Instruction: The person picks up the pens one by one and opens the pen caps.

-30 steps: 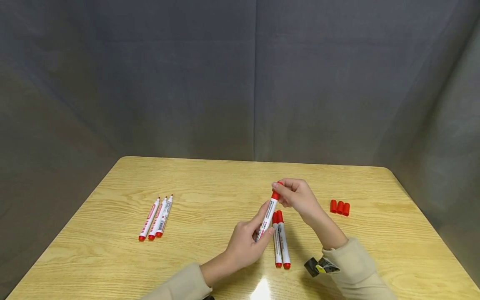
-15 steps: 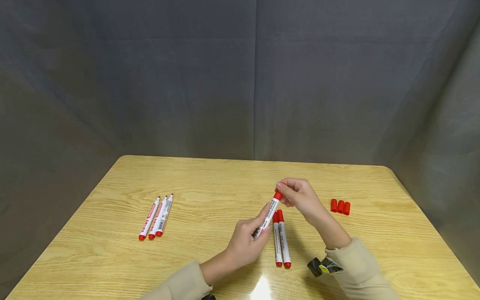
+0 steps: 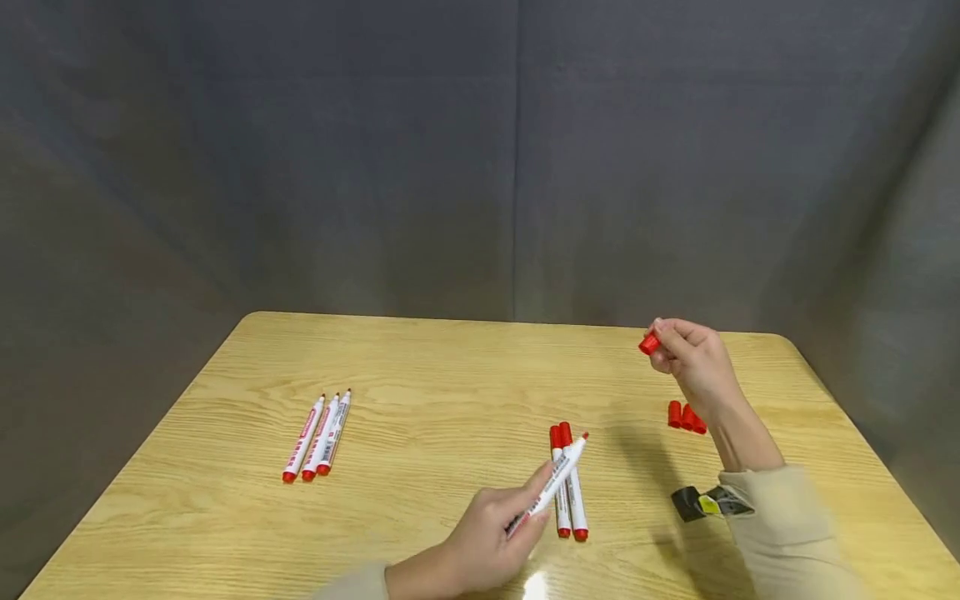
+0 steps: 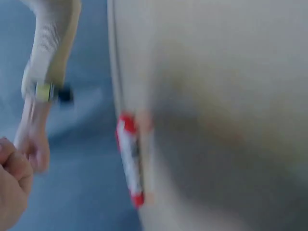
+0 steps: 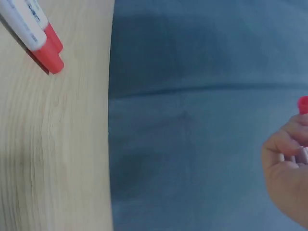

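Note:
In the head view my left hand (image 3: 491, 537) grips an uncapped marker (image 3: 555, 483), white-bodied with its red tip pointing up and to the right. It overlaps two capped red markers (image 3: 576, 500) lying side by side on the table. Raised at the right, my right hand (image 3: 697, 362) pinches a red marker cap (image 3: 649, 342) between thumb and fingers. The right wrist view catches the open end of that cap (image 5: 303, 105) at its edge, beside the curled fingers. In the blurred left wrist view, only part of the left hand (image 4: 12, 185) shows.
Three loose red caps (image 3: 687, 417) stand in a row on the wooden table (image 3: 435, 375), partly behind the right wrist. Three uncapped markers (image 3: 318, 437) lie together on the left. A dark grey curtain (image 3: 375, 167) hangs behind the table's far edge.
The red cap has come off the marker. My right hand has carried it up and to the right, while my left hand has lowered slightly with the marker, tilting it further right.

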Tool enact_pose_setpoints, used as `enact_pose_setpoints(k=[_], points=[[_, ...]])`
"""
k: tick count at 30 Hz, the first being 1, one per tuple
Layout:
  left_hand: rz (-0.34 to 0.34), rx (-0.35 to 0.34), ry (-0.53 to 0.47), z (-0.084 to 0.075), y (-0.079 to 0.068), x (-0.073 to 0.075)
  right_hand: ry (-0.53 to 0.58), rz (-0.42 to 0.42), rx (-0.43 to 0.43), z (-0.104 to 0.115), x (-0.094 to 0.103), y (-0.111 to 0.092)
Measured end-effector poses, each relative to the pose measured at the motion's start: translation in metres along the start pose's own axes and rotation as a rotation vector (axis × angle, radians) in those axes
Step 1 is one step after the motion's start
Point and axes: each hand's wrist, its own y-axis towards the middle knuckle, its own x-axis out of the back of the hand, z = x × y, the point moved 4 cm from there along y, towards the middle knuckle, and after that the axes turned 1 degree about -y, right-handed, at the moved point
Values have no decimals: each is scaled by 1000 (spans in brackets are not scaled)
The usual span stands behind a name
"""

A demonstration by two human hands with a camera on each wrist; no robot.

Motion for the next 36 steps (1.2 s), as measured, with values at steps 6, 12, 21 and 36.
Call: enact_pose_setpoints(k=[6,12,21,36], points=[[-33,58,-44,7,5,3,-119,92,-16,8,10,-17],[-77,97,-47,11,8,10,-138,94,-49,5,9,-24],[-125,169,-49,19,8,20,-200,105,-82,0,12,-29],[-233,217,-6,30,-1,42,-215,130,-103,-3,13,-33]])
